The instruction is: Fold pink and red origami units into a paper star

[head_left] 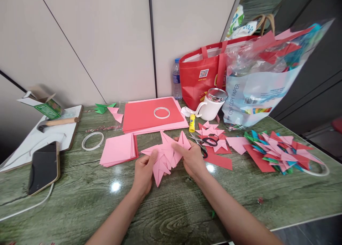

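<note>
Two bare forearms [117, 216] reach across the green tabletop [93, 198] to a pointed pink origami piece [164, 154].
At the tabletop's middle, the left hand [144, 172] pinches the piece's left side and the right hand [192, 159] its right, thumbs uppermost, probably to keep the folds from shifting. Just left lies a stack of pink paper squares [116, 150], seemingly kept within easy reach; just right, black-handled scissors [200, 141]. Farther back, a white tape roll [161, 118] rests on red sheets [141, 115], near a yellow glue stick [191, 124].
</note>
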Demonstrator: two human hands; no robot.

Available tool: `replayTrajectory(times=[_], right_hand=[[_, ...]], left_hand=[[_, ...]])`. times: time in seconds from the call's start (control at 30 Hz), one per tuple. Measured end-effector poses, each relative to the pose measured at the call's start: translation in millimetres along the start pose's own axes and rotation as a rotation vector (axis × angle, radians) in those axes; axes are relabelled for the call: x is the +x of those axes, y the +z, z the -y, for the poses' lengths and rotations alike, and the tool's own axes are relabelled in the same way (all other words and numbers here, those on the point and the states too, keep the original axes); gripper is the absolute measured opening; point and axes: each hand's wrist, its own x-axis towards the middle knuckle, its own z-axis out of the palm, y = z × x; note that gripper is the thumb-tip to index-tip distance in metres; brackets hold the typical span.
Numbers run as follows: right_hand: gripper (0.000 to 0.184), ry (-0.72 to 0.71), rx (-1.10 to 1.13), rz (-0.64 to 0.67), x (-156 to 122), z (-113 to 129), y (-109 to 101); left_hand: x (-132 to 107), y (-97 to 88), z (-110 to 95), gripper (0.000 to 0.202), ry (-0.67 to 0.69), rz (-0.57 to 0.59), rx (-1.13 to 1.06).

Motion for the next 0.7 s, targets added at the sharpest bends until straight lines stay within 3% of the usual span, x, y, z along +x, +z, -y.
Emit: replayTrajectory(times=[0.47, 0.7], right_hand=[[0.034, 0.037, 0.029, -0.063, 0.7, -8.8, 0.1], [0.034, 0.062, 0.038, -0.023, 2.3, -5.6, -1.4]], left_hand=[[10.6, -8.3, -2.3, 0.039, -0.068, -0.016, 0.033], [11.1, -8.4, -6.9, 0.039, -0.097, -0.007, 0.026]])
